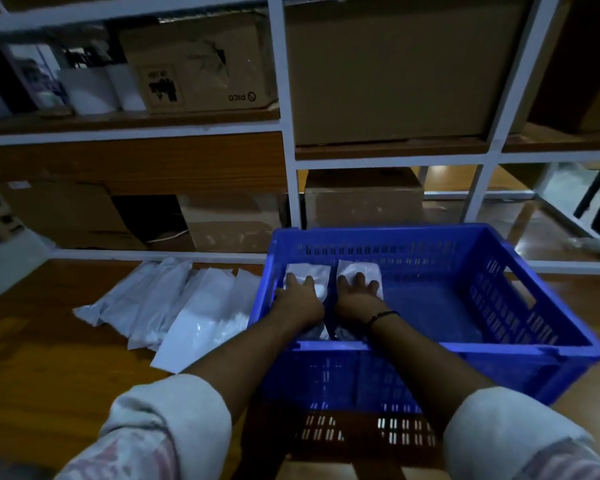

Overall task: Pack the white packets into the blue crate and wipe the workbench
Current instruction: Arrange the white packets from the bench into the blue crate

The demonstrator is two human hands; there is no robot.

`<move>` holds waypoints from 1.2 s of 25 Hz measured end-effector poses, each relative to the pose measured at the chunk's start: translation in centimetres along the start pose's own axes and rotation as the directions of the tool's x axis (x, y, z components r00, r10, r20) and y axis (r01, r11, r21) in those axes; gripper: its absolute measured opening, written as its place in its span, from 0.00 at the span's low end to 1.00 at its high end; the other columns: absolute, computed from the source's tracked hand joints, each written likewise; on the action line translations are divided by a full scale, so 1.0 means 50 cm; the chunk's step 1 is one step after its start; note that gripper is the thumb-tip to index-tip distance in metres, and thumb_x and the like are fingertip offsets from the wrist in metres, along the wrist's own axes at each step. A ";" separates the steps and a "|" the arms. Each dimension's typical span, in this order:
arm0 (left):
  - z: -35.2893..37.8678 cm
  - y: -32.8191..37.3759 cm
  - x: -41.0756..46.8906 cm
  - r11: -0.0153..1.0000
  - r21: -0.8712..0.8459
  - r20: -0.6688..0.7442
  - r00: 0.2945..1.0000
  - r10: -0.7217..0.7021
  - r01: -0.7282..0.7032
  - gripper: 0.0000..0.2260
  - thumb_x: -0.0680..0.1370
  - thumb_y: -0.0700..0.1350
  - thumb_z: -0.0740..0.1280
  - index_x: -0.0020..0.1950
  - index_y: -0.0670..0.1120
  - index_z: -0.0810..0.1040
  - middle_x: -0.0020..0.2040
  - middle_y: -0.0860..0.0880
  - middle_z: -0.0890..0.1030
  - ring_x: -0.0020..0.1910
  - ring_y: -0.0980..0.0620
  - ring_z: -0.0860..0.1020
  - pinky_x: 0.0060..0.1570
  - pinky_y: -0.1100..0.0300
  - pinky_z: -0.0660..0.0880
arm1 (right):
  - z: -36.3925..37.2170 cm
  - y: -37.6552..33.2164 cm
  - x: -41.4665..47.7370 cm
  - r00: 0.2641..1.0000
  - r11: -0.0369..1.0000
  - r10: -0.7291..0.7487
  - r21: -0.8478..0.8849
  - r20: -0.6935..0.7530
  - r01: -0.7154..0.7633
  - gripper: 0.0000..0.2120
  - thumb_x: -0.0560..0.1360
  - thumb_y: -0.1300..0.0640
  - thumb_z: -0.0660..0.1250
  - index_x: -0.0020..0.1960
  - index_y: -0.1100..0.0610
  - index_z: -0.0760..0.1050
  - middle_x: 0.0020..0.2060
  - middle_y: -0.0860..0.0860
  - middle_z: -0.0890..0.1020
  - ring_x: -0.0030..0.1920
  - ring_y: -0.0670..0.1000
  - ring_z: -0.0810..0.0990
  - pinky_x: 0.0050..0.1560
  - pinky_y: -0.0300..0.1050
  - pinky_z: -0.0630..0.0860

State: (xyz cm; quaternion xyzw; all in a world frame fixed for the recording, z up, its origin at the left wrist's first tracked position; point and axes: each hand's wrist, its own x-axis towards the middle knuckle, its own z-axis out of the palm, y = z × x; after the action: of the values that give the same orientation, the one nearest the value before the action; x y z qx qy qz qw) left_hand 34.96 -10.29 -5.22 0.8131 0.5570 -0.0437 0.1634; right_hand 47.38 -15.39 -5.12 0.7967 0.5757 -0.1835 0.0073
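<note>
A blue slatted crate (548, 327) stands on the wooden workbench (49, 358), right of centre. Two white packets lie side by side in its left part. My left hand (300, 299) presses flat on the left packet (309, 271), fingers spread. On the right packet (357, 268) my right hand (355, 294) lies the same way, a dark band on its wrist. Several more white packets (187, 306) are fanned out on the bench just left of the crate.
White-framed shelving (290, 140) rises behind the bench, holding cardboard boxes (201, 64) and white containers. More boxes (364, 199) sit on the lower shelf behind the crate. The crate's right half shows bare blue floor.
</note>
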 end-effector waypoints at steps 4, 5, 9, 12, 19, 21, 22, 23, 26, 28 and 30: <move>0.008 -0.002 0.020 0.998 0.059 0.047 0.999 0.000 -0.003 0.34 0.82 0.53 0.64 0.83 0.50 0.51 0.82 0.39 0.43 0.78 0.30 0.56 0.72 0.39 0.64 | 0.021 -0.021 0.001 0.999 0.989 -0.053 -0.137 -0.004 0.052 0.37 0.81 0.46 0.59 0.80 0.60 0.46 0.78 0.59 0.51 0.75 0.64 0.51 0.74 0.62 0.52; 0.007 -0.002 0.016 0.997 0.081 0.060 0.998 0.005 -0.010 0.34 0.83 0.52 0.63 0.84 0.50 0.49 0.82 0.39 0.42 0.78 0.30 0.55 0.72 0.39 0.63 | 0.026 -0.025 0.015 0.997 0.989 -0.061 -0.133 0.041 0.066 0.37 0.80 0.45 0.60 0.80 0.58 0.47 0.78 0.59 0.51 0.76 0.64 0.51 0.74 0.62 0.52; 0.021 -0.004 0.035 0.984 0.171 0.279 0.960 -0.005 -0.045 0.38 0.83 0.54 0.63 0.84 0.47 0.43 0.82 0.37 0.41 0.79 0.30 0.55 0.74 0.40 0.63 | 0.015 -0.025 0.048 0.982 0.991 0.019 -0.131 0.189 0.006 0.47 0.75 0.40 0.69 0.81 0.53 0.44 0.79 0.61 0.47 0.77 0.67 0.50 0.75 0.62 0.56; 0.022 -0.001 0.029 0.936 0.308 0.422 0.906 0.026 -0.170 0.38 0.85 0.57 0.58 0.83 0.43 0.39 0.82 0.36 0.40 0.79 0.30 0.51 0.75 0.39 0.58 | 0.001 -0.018 0.035 0.980 0.981 0.020 -0.194 0.197 0.019 0.41 0.78 0.39 0.64 0.82 0.53 0.47 0.79 0.62 0.50 0.78 0.65 0.53 0.75 0.57 0.58; 0.004 -0.009 0.028 0.898 0.353 0.492 0.868 0.062 -0.264 0.46 0.81 0.58 0.68 0.84 0.44 0.39 0.82 0.36 0.40 0.81 0.35 0.50 0.76 0.41 0.61 | 0.055 0.015 0.071 0.947 0.972 0.029 -0.229 0.319 0.047 0.39 0.82 0.40 0.56 0.82 0.55 0.40 0.81 0.59 0.42 0.80 0.63 0.42 0.78 0.61 0.46; 0.006 -0.009 0.031 0.917 0.304 0.483 0.872 0.083 -0.256 0.48 0.79 0.58 0.70 0.84 0.45 0.38 0.82 0.36 0.40 0.81 0.36 0.51 0.76 0.42 0.62 | 0.038 0.008 0.055 0.955 0.978 0.031 -0.208 0.296 0.033 0.34 0.84 0.45 0.54 0.81 0.57 0.41 0.81 0.58 0.42 0.80 0.62 0.43 0.77 0.50 0.53; 0.007 -0.009 0.033 0.922 0.291 0.474 0.875 0.095 -0.257 0.48 0.79 0.58 0.70 0.84 0.45 0.39 0.83 0.37 0.42 0.81 0.37 0.52 0.76 0.43 0.62 | 0.028 0.003 0.049 0.950 0.985 0.023 -0.170 0.312 0.032 0.31 0.85 0.47 0.52 0.81 0.59 0.44 0.81 0.59 0.46 0.80 0.61 0.48 0.71 0.42 0.62; 0.006 -0.010 0.032 0.923 0.281 0.471 0.876 0.106 -0.262 0.47 0.79 0.58 0.70 0.84 0.44 0.42 0.83 0.38 0.46 0.81 0.38 0.55 0.76 0.44 0.63 | 0.024 0.002 0.048 0.947 0.993 0.041 -0.118 0.318 -0.003 0.27 0.86 0.50 0.53 0.81 0.60 0.52 0.80 0.60 0.54 0.79 0.60 0.55 0.62 0.38 0.69; 0.012 -0.019 0.039 0.928 0.255 0.539 0.837 0.097 -0.272 0.35 0.79 0.55 0.70 0.81 0.45 0.61 0.79 0.42 0.66 0.74 0.41 0.70 0.71 0.46 0.70 | 0.013 -0.005 0.039 0.949 1.000 0.000 -0.023 0.314 0.008 0.29 0.81 0.52 0.65 0.78 0.60 0.61 0.74 0.60 0.69 0.71 0.61 0.70 0.65 0.51 0.73; 0.009 -0.019 0.032 0.936 0.237 0.579 0.811 0.080 -0.261 0.29 0.80 0.54 0.70 0.77 0.44 0.69 0.74 0.42 0.74 0.68 0.42 0.76 0.67 0.48 0.74 | 0.003 -0.012 0.026 0.939 0.999 -0.054 0.024 0.340 0.048 0.44 0.77 0.49 0.71 0.81 0.58 0.48 0.73 0.61 0.67 0.68 0.62 0.72 0.62 0.55 0.77; -0.004 -0.013 0.022 0.948 0.194 0.506 0.854 0.122 -0.251 0.25 0.80 0.52 0.70 0.74 0.44 0.73 0.69 0.42 0.78 0.64 0.42 0.78 0.63 0.49 0.77 | -0.019 -0.017 0.013 0.962 0.995 -0.090 0.062 0.258 0.077 0.48 0.74 0.46 0.74 0.82 0.56 0.47 0.74 0.60 0.65 0.68 0.62 0.71 0.62 0.57 0.77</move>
State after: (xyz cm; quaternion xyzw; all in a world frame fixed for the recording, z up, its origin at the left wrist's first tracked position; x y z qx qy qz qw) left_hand 34.73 -9.05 -5.46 0.8401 0.4052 -0.3019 0.1972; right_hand 47.05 -14.31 -4.24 0.7406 0.5980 -0.3016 0.0548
